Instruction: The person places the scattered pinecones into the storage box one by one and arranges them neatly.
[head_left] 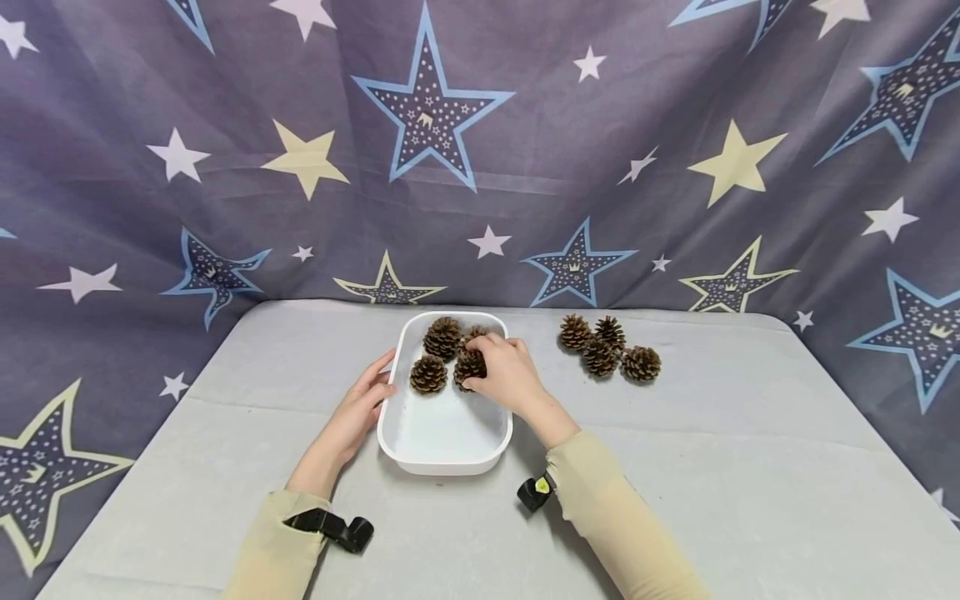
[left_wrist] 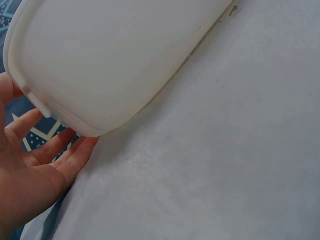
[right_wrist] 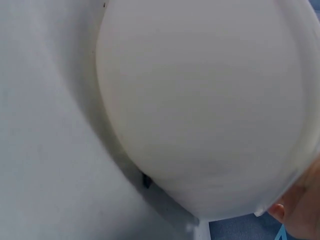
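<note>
**Right hand [head_left: 510, 377] pinches brown, woody-scaled pine cone [head_left: 467, 367] inside deep white rectangular container [head_left: 444, 468]**

Seen from the head camera, the right hand reaches over the container's right rim, thumb and fingers closed on the cone toward the far right. The left hand [head_left: 362, 407] lies at the opposite side, fingers relaxed against the outer wall. Two fully visible brown cones, one farther [head_left: 442, 337] and one nearer [head_left: 428, 375], sit left of the pinched one; another cone [head_left: 475, 332], partly hidden by the right hand, lies just beyond it. Bare white floor fills the container's near half. A stretch of the grey cloth-covered table [head_left: 735, 500] separates the container from a loose cluster of four brown cones [head_left: 599, 357] to the right, all near the table's far edge.

In the left wrist view, the left hand's spread fingers touch the container's rounded end, and grey cloth runs beside its lower edge.

The right wrist view is filled mostly by the container's smooth outer wall; the right hand shows only partly at the right edge, its fingertips out of sight.
</note>
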